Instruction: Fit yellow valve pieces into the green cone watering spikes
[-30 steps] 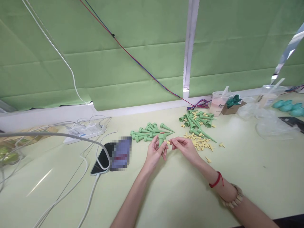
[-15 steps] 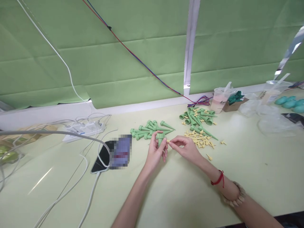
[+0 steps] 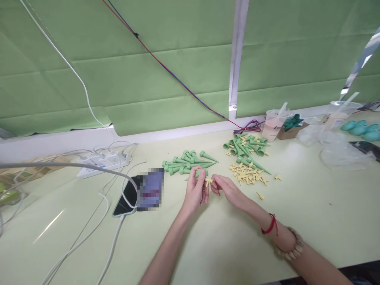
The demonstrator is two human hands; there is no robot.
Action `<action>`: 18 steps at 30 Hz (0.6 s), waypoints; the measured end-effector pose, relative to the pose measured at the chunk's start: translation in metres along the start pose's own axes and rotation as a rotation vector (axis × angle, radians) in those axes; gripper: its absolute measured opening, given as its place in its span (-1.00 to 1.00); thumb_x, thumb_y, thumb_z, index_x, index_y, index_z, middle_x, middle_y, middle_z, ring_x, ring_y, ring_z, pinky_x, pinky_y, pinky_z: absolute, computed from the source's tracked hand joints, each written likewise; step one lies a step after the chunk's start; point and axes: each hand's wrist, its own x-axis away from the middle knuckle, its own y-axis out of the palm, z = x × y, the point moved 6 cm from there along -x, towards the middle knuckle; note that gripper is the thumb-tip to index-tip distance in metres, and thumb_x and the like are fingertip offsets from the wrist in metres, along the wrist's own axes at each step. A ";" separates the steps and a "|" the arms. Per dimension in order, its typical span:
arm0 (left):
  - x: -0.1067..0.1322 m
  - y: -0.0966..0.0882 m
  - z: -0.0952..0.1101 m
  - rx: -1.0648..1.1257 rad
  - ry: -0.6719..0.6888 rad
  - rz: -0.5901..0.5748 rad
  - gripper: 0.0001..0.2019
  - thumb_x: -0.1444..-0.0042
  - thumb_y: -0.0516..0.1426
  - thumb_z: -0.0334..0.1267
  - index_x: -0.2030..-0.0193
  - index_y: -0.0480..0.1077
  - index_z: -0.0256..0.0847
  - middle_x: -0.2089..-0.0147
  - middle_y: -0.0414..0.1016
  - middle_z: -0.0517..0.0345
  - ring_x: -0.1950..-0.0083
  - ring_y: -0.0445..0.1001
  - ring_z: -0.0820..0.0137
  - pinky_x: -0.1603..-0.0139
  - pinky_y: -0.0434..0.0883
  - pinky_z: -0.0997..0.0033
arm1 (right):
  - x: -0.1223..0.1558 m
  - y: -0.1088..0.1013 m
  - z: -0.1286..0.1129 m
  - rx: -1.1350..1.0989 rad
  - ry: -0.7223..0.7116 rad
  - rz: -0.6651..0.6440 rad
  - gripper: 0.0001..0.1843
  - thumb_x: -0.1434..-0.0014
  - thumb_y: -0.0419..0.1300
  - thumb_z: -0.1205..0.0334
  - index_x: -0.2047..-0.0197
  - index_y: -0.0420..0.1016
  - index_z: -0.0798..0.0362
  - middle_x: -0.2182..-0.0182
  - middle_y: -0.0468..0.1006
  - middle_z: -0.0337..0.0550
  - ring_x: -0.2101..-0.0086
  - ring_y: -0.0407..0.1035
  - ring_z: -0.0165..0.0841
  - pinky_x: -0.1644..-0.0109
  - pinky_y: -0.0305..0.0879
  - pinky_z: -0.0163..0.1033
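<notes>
My left hand (image 3: pixel 194 194) is closed around a green plastic watering spike (image 3: pixel 202 173), which lies sideways with its thin end pointing left. A small yellow valve piece (image 3: pixel 209 181) sticks out at the spike's near right side, by my left thumb. My right hand (image 3: pixel 230 190) is just right of the yellow piece, its fingers curled together; whether they touch it, and what is in them, I cannot tell. Behind my left hand lies a pile of green spikes with caps (image 3: pixel 178 166). Beyond my right hand is a heap of loose yellow valve pieces (image 3: pixel 247 174).
Green cone parts (image 3: pixel 243 147) lie mixed with yellow bits at the back. Farther right stand a pink drink cup (image 3: pixel 271 126), a small cardboard box (image 3: pixel 292 131) and a plastic bag (image 3: pixel 338 152). To the left are a phone (image 3: pixel 127 198), a power strip (image 3: pixel 102 163) and loose white cables.
The spike has turned from upright to sideways in my left hand. My right fingers, earlier pinching the yellow piece, have curled and shifted slightly right, leaving it more exposed.
</notes>
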 end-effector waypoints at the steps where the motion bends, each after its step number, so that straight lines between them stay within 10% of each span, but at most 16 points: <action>1: 0.000 0.000 0.001 -0.007 0.009 0.000 -0.70 -0.10 -0.05 0.05 0.20 0.05 -0.11 0.76 0.19 0.43 0.84 0.11 0.56 0.89 -0.07 0.70 | 0.000 0.000 0.001 -0.026 0.009 0.010 -0.57 -0.23 -0.20 -0.04 0.53 0.11 0.06 0.60 0.15 -0.30 0.55 0.08 -0.48 0.42 0.08 -0.34; 8: 0.003 0.002 0.004 -0.085 0.129 0.041 -0.72 -0.08 0.02 -0.04 0.19 0.04 -0.12 0.65 0.25 0.39 0.70 0.26 0.55 0.73 0.17 0.65 | -0.001 0.001 -0.003 0.070 -0.052 0.103 -0.58 -0.22 -0.14 0.00 0.56 0.13 0.07 0.64 0.18 -0.31 0.58 0.10 -0.48 0.43 0.06 -0.35; 18: -0.003 -0.009 0.006 -0.271 0.205 0.092 -0.62 -0.12 -0.02 -0.10 -0.09 0.21 -0.05 -0.05 0.27 0.02 0.26 0.38 0.45 0.30 0.36 0.47 | -0.007 -0.029 0.024 0.080 0.051 0.409 -0.51 -0.11 -0.07 -0.12 0.63 -0.10 0.04 0.68 -0.09 -0.35 0.62 -0.14 -0.50 0.56 -0.19 -0.33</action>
